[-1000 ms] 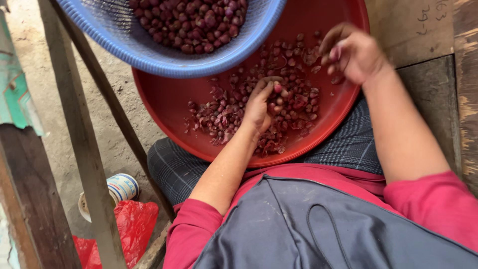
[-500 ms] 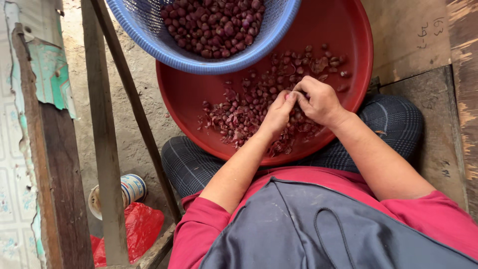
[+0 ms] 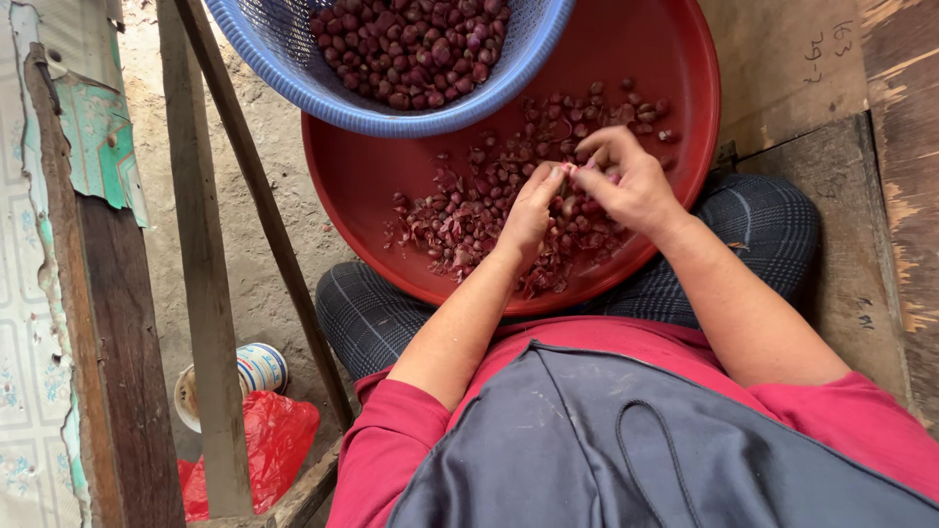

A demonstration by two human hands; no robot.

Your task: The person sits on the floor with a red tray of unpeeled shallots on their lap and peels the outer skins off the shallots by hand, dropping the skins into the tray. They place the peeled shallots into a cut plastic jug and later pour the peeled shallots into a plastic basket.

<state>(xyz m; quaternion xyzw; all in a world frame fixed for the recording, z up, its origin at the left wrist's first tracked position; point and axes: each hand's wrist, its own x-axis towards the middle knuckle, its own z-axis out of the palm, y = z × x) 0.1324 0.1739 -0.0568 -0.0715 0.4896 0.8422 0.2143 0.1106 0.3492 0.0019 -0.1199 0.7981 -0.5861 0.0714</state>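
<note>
Peeling step in hand: left hand [image 3: 533, 210] and right hand [image 3: 626, 181] pinched together on one shallot [image 3: 570, 171] over red basin [image 3: 391, 196]. Next probably needed: stripping skin carefully.

Red basin [image 3: 352, 186], blue basket [image 3: 293, 68]

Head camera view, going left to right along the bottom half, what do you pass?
Tiled wall → wooden post → striped can above a red plastic bag → left hand → right hand, both over the red basin → wooden board.
</note>
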